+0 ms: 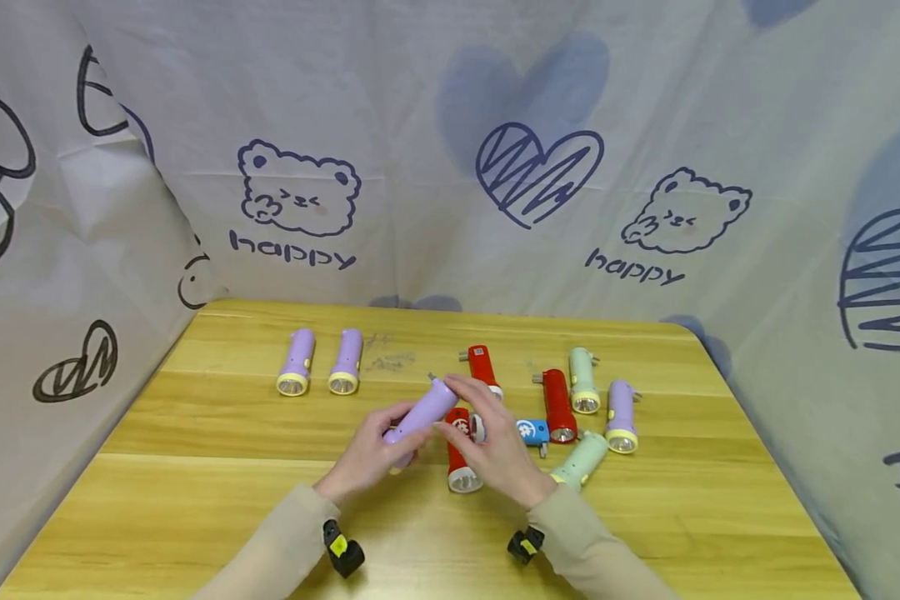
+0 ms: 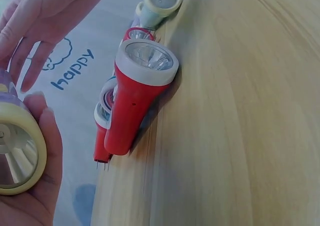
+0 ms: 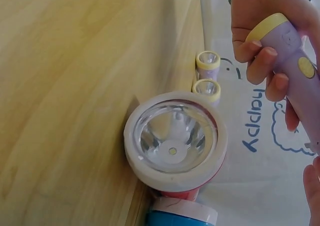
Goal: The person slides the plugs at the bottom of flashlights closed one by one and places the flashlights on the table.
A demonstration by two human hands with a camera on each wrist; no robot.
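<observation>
My left hand holds a purple flashlight above the table. Its fingers curl round the yellow-rimmed head, as the right wrist view shows, near a yellow switch. The lens points toward the left wrist camera. Short metal prongs stick out at the tail end. My right hand is at that tail, fingertips right by the end; in the left wrist view its fingers hang loosely extended. Beneath the hands lies a red flashlight with a white head, partly covered by the right hand.
Two purple flashlights stand apart at the back left. Around and beyond the right hand lie red, blue, green and purple flashlights, some with prongs out. A patterned cloth hangs behind the wooden table.
</observation>
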